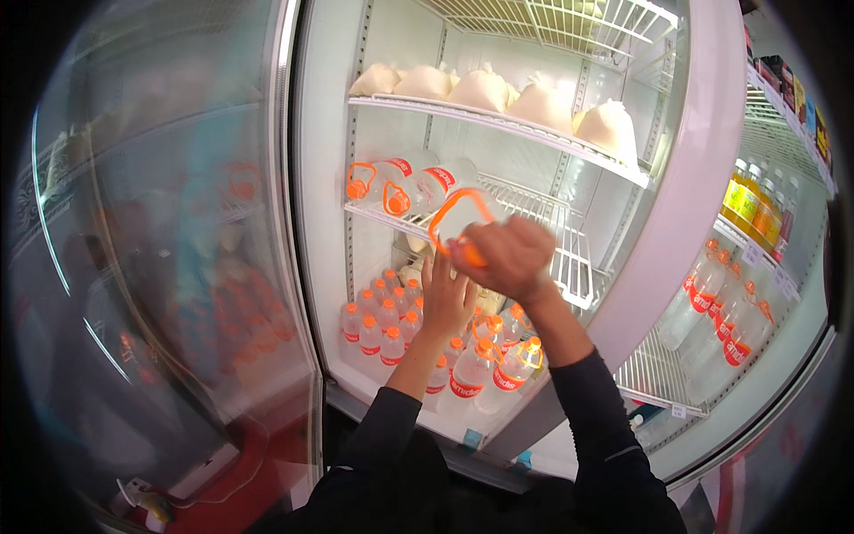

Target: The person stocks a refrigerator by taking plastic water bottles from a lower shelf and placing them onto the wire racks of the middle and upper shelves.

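My right hand (510,257) grips the orange-capped neck of a large transparent plastic bottle (462,212) at the middle wire shelf (534,200). The bottle's orange carrying handle (437,220) loops up beside my fist, blurred. Most of its body is hidden behind the hand. My left hand (446,294) is raised just below the bottle neck, palm away from me and fingers spread. Whether its fingertips touch the bottle cannot be made out. Two similar large bottles (427,188) lie on their sides to the left, caps facing me.
Tied bags of pale contents (480,90) sit on the shelf above. Small orange-capped bottles (390,327) and larger handled bottles (467,374) stand on the fridge floor. An open glass door (200,200) is at left. Past the pillar (674,200), another section holds juice bottles (744,193).
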`<state>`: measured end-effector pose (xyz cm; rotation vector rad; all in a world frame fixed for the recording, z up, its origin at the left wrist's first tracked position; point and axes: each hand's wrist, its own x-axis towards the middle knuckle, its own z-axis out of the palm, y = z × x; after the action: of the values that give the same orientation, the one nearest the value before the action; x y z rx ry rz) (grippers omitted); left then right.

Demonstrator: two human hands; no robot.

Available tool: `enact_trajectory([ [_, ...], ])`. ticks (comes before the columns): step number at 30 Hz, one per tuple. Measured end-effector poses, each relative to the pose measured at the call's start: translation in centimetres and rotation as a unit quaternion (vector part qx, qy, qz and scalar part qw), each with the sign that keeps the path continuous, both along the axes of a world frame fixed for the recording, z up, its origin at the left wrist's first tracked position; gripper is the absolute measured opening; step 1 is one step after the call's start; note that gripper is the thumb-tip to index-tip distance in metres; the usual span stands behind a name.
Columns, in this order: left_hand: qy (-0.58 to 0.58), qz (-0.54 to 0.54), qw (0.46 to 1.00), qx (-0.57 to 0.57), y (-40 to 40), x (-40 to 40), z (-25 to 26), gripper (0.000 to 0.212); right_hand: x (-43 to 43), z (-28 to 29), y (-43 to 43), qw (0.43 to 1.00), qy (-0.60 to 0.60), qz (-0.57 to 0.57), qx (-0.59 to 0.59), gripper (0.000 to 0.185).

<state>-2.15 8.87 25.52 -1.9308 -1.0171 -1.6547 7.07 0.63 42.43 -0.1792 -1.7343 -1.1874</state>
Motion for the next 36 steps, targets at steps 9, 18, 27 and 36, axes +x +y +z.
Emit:
enact_trajectory([
  [9, -0.115, -0.074, 0.984, -0.116, 0.9, -2.1, -1.0, 0.057, -3.9, -4.6, 9.1, 0.994, -0.056, -0.084, -0.047, 0.016],
  [18, -0.171, -0.090, 0.968, -0.161, -1.1, -3.6, -1.0, 0.059, -4.1, -5.9, 14.2, 0.973, -0.056, -0.147, -0.171, 0.029],
  [27, -0.097, -0.038, 0.994, -0.039, 0.8, -3.6, 1.7, 0.065, -2.8, -7.2, 12.1, 0.941, 0.008, 0.002, -0.338, 0.046],
  [36, -0.073, 0.025, 0.997, -0.003, 1.5, -4.0, 5.7, 0.042, 1.0, -9.3, 7.0, 0.884, 0.140, -0.115, -0.432, 0.056],
])
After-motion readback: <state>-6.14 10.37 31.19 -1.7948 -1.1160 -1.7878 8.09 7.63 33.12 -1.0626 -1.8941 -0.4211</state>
